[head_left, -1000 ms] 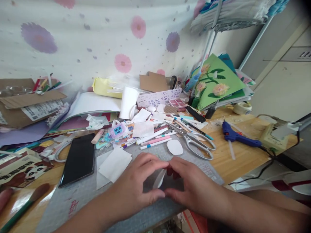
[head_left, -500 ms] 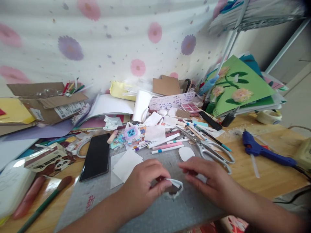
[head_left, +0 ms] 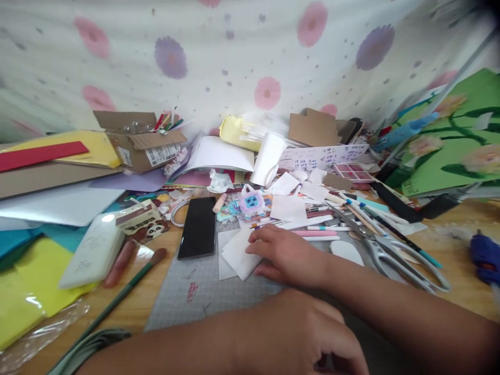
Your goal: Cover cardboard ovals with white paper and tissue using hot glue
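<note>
Just right of the black phone (head_left: 197,227) lie overlapping white paper pieces (head_left: 239,260), flat and roughly square-cornered, with a matte, soft-looking surface. The right hand (head_left: 289,255) is at their far side from the phone, half open, thumb and fingers parted over the edge; no piece looks lifted. The left hand (head_left: 304,328) is nearer the wearer and right of the phone, its fingers curled downward; whether it grips anything I cannot tell, as its fingertips are hidden.

The step in hand seems to be reaching for a piece of paper. Taking one would call for a light pinch at an edge, so that the others are not dragged along.

Under the phone's near end is a grey gridded mat (head_left: 172,304). Beyond the right hand from the phone are slim plastic markers (head_left: 336,228), a rounded white piece (head_left: 347,252) and metal scissors (head_left: 367,233). Left of the phone, a green-handled brush (head_left: 127,291) lies slantwise on the smooth wooden bench (head_left: 138,315). Behind the phone stands a cardboard box (head_left: 144,148).
</note>
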The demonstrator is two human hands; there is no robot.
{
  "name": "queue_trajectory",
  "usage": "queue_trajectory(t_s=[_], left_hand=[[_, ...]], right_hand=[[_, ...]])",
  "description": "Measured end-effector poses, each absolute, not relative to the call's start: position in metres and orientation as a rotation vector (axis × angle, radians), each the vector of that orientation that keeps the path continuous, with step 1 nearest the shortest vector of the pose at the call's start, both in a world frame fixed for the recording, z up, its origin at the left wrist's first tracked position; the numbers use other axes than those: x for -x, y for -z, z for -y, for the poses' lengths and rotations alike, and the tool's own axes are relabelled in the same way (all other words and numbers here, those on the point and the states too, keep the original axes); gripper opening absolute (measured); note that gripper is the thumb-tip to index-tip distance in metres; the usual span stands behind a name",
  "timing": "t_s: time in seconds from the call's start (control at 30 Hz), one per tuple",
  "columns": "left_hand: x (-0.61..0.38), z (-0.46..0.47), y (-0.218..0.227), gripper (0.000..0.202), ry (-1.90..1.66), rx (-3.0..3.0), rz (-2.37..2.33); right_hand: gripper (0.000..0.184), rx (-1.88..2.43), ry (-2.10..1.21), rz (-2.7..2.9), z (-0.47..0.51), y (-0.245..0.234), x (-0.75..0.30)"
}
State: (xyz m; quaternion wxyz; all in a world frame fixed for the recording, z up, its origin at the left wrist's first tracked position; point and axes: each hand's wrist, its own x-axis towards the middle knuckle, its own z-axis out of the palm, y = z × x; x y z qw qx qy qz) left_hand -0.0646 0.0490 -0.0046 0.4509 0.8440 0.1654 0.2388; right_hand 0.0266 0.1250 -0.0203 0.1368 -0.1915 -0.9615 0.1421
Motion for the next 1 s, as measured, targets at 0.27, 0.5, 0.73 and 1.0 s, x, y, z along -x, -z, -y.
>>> queue_trajectory(t_s=[0.27, 0.5, 0.73, 1.0], left_hand=[[0.071, -0.054, 0.010, 0.029, -0.578, -1.962, -0.347], [0.074, -0.057, 0.007, 0.019, -0.535, -1.976, -0.422], [0.075, -0.058, 0.002, 0.012, -0.517, -1.937, -0.610], [0.079, -0.064, 0.001, 0.010, -0.593, -1.718, -0.708]], right_hand=[[0.025, 1.058, -0.192, 2.605, -0.151, 0.019, -0.055], [0.037, 1.262, -0.231, 2.574, -0.176, 0.027, -0.081], [0.018, 1.331, -0.436, 2.349, -0.173, 0.003, -0.094], [0.024, 1.506, -0.579, 2.035, -0.130, -0.023, -0.150]])
